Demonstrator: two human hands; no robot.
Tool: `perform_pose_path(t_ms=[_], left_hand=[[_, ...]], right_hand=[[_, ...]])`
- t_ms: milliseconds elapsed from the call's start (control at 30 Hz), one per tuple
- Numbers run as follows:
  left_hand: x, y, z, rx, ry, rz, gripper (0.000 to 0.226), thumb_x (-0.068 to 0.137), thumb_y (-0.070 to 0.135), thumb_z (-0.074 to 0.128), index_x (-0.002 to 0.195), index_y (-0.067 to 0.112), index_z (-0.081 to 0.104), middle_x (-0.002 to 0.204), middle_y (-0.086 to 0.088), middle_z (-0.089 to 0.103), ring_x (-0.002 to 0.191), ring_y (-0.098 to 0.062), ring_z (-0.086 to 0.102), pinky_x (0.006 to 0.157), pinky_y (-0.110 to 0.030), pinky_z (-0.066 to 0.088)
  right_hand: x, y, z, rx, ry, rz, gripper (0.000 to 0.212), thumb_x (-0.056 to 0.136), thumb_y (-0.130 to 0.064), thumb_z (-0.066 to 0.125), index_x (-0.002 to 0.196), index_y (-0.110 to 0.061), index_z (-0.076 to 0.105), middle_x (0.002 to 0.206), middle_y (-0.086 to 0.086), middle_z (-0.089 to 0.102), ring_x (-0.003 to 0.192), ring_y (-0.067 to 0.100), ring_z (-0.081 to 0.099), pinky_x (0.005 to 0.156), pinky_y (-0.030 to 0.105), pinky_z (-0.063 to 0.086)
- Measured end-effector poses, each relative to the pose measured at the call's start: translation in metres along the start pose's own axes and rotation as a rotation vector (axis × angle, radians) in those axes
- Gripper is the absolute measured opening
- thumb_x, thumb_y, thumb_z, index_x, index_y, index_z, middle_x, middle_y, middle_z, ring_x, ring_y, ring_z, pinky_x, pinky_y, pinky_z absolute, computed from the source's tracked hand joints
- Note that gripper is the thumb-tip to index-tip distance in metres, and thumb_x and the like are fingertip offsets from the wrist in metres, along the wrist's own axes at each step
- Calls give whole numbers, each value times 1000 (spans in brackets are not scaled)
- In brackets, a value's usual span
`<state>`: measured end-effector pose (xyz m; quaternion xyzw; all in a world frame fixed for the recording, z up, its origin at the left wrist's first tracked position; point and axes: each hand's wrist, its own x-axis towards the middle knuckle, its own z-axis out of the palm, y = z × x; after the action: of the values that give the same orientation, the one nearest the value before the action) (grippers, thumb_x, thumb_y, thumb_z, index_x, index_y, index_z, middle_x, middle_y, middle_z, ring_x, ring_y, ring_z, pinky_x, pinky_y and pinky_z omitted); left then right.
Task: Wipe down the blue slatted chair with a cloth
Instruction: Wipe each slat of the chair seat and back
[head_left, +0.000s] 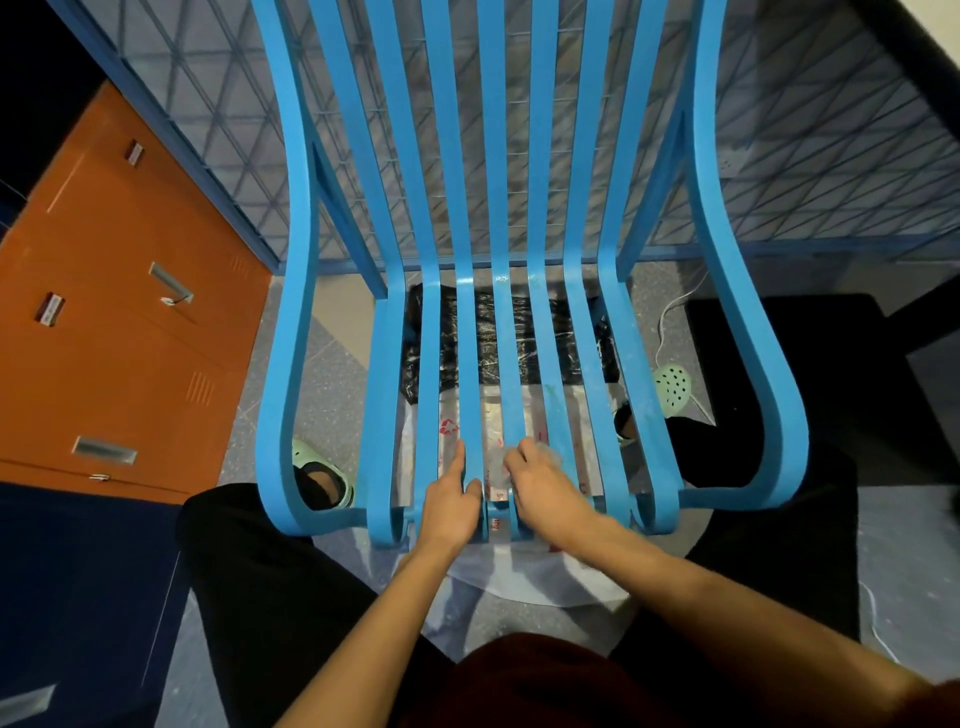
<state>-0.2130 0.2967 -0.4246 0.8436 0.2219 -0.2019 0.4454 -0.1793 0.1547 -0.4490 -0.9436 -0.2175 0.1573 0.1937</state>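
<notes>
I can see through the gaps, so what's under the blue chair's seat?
A black plastic sheet and a clear bag with red print lie on the floor. The slats hide parts of both.

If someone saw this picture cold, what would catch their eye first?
The bright blue chair fills the middle of the view, its slats running down to the seat's front edge. There the left hand and right hand rest on neighbouring slats, the right blurred. An orange cabinet stands at the left.
</notes>
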Motion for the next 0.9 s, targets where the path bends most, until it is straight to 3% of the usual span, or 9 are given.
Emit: perform_pose_path(t_ms=[100,200,300,433,600,733,833,900], left_hand=[[0,0,1,20,-3,6,62,100,16,43,153,31,15,101,-9,61,64,-7,50,56,-15,39],[1,1,3,9,27,9,62,99,14,44,153,30,17,114,-12,61,68,-11,53,67,-23,43],[1,0,5,2,30,4,62,99,13,44,153,29,17,125,-15,58,79,-14,56,70,-21,44],[2,-3,4,-7,18,3,61,100,13,43,152,32,18,103,-3,57,70,-10,55,51,-9,40],[1,-1,6,-22,42,-9,61,99,10,42,152,29,19,100,1,48,68,-14,55,53,-14,41],[3,-1,8,-13,31,-22,61,100,13,42,152,33,18,91,-2,56,62,-14,52,49,-20,39],[5,-5,9,2,34,-31,61,99,14,41,152,34,18,77,-6,55,58,-13,48,48,-23,37],[6,-7,8,4,23,-34,60,99,15,40,152,34,18,79,-9,57,60,-15,49,50,-25,39]], right_hand=[[-40,-10,8,-24,-92,-9,38,87,6,56,123,-3,53,127,13,44,121,28,45,103,35,40],[-51,-14,11,-40,-206,56,39,87,11,51,124,-1,52,125,15,47,114,32,53,91,38,46],[-47,-9,12,-13,-194,53,31,87,6,54,117,-1,56,119,15,52,110,33,55,88,38,47],[-37,-3,16,-5,-106,33,25,87,-2,61,111,-7,59,116,12,50,106,29,55,90,37,50],[-31,-1,21,-1,-72,20,28,90,-5,58,117,-9,53,119,13,47,100,29,57,91,42,52],[-12,1,5,106,19,50,17,97,-13,49,112,-9,54,112,8,47,90,22,55,87,34,49],[25,4,-9,93,35,91,13,97,-10,46,105,-7,56,109,11,49,88,27,57,84,38,50],[44,6,-15,83,15,133,10,94,-5,47,100,-8,55,107,12,50,86,30,58,80,42,52]])
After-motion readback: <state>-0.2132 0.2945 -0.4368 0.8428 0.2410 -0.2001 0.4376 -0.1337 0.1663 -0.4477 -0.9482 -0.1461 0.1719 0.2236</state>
